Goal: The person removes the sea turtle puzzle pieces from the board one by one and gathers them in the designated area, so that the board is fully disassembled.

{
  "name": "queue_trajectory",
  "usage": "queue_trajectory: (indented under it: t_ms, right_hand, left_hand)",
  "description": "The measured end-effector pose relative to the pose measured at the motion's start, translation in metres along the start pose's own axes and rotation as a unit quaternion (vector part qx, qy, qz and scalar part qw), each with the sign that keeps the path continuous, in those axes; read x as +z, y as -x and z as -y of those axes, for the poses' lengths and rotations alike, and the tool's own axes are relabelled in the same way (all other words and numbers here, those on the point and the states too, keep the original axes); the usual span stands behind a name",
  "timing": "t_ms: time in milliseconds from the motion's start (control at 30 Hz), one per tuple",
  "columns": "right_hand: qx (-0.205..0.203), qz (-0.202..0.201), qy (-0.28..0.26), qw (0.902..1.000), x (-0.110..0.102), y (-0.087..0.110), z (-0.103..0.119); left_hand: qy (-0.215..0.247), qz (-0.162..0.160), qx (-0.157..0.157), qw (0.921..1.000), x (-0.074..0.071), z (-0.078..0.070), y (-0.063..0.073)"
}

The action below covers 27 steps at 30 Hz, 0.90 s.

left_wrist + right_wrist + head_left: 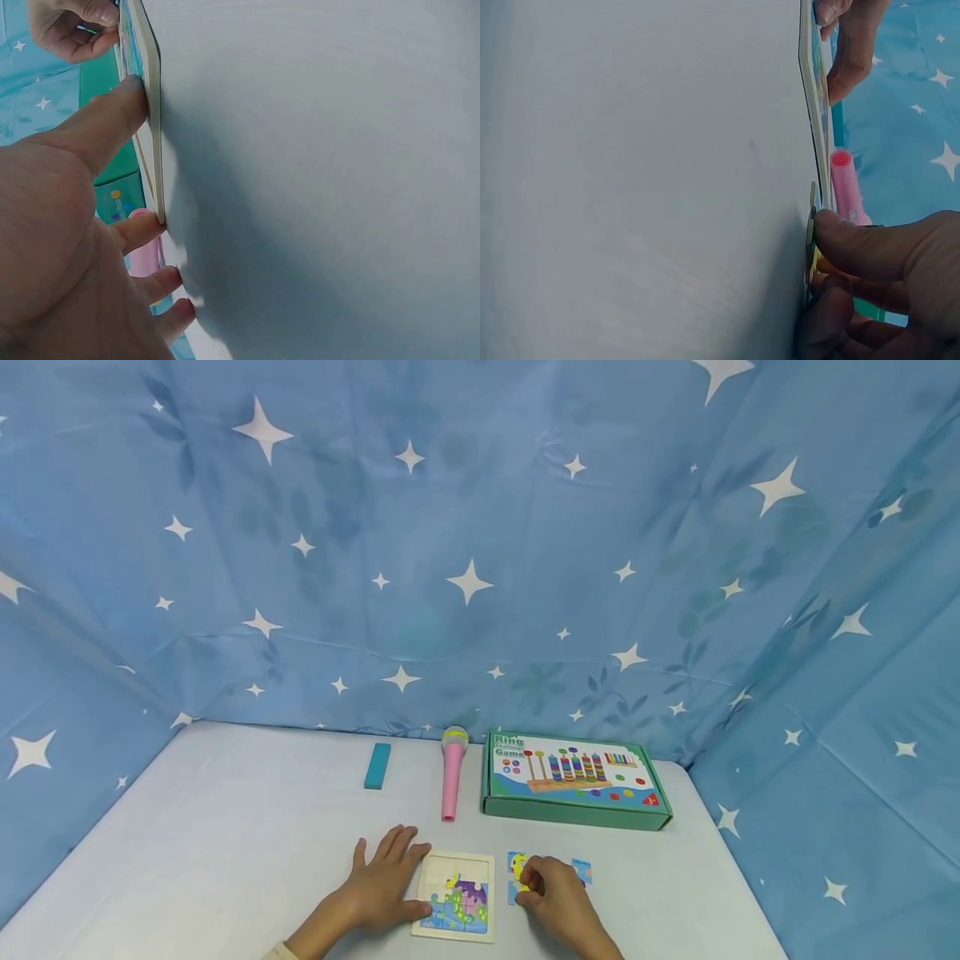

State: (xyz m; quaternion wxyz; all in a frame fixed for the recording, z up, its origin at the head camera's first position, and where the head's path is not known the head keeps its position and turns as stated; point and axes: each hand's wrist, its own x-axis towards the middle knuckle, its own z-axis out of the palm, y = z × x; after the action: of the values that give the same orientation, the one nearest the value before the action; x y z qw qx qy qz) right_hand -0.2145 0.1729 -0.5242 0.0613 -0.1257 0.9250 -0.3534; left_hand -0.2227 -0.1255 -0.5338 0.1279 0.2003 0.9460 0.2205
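Observation:
A square wooden puzzle tray (491, 893) lies on the table, its lower part filled with joined blue, purple, pink and green pieces. Beside it on the left is my left hand (382, 885), fingers spread. Its thumb (120, 112) rests on the tray's near left part, and the index fingertip touches the far left corner. Right of the tray, my right hand (558, 902) has curled fingers and pinches a puzzle piece (811, 244) at table level; the fingers partly hide it. Loose pieces lie around this hand, one (582, 868) to its right.
Behind the tray lie a pink toy microphone (452, 777) and a teal block (377, 767). A green Ring Challenge Game box (577, 810) stands at the back right. Blue star-patterned cloth (465, 635) hangs behind and beside the white table (247, 827).

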Motion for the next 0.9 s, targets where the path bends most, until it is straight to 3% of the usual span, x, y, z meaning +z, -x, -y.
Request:
queue_trajectory:
  t_ms: [133, 367, 533, 700, 900]
  right_hand:
    - [0.012, -0.006, 0.006, 0.9999, 0.001, 0.001, -0.001]
    - [0.011, -0.013, 0.008, 0.9998, 0.001, 0.003, 0.002]
    - [-0.001, -0.019, 0.021, 0.9996, 0.001, 0.003, 0.012]
    - [-0.059, 0.044, 0.01, 0.9973, 0.007, -0.006, 0.037]
    - [-0.071, 0.112, 0.094, 0.9867, 0.026, -0.023, 0.058]
  left_hand:
    - [-0.001, -0.002, -0.001, 1.0, 0.002, 0.001, -0.001]
    - [0.002, 0.013, -0.013, 0.9998, -0.015, -0.013, 0.007]
    - [0.011, 0.014, -0.002, 0.9998, -0.013, -0.01, 0.007]
    - [0.011, 0.005, -0.001, 0.9999, -0.012, -0.007, 0.008]
    - [0.011, 0.006, 0.011, 0.9999, -0.01, -0.007, 0.008]
